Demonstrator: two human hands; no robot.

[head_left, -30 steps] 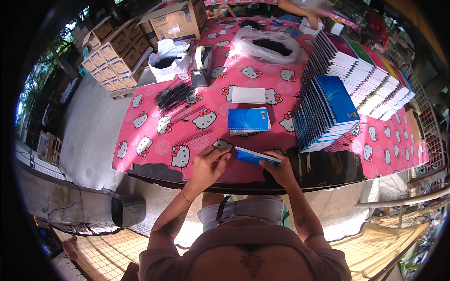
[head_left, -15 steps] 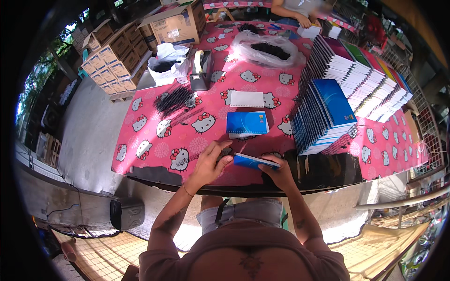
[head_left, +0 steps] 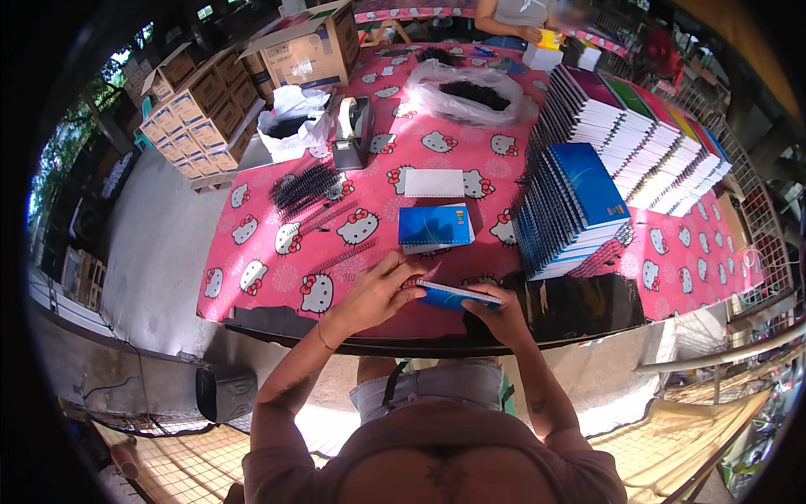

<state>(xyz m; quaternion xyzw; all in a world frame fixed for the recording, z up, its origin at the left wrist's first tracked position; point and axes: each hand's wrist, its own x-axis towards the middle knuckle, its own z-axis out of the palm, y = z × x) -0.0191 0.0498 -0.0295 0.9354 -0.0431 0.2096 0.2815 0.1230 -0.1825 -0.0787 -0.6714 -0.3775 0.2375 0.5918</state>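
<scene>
Near the table's front edge, my right hand (head_left: pixel 495 316) grips a small blue-covered notebook (head_left: pixel 453 296), thumb on the cover, with its white page edge tipped upward. My left hand (head_left: pixel 376 290) is closed at the notebook's left end, thumb and forefinger close together; what lies between them is too small to make out. Just beyond lies another blue notebook (head_left: pixel 433 226), loose white sheets showing under its cover. Behind that sits a white pad of punched pages (head_left: pixel 433 183). Loose dark spiral coils (head_left: pixel 342 257) lie left of it, by a heap of black coils (head_left: pixel 304 188).
A tall stack of blue spiral notebooks (head_left: pixel 585 189) stands at right, with more coloured stacks (head_left: pixel 651 143) behind. A tape dispenser (head_left: pixel 352 134), a white bag (head_left: pixel 292 126) and a plastic bag of black coils (head_left: pixel 474 94) sit farther back. Another person's hand (head_left: pixel 531 34) is across the table.
My left thumb and fingers have closed in on the notebook's left end. Across the table, a yellow piece now tops the other person's white block. The view has shifted slightly.
</scene>
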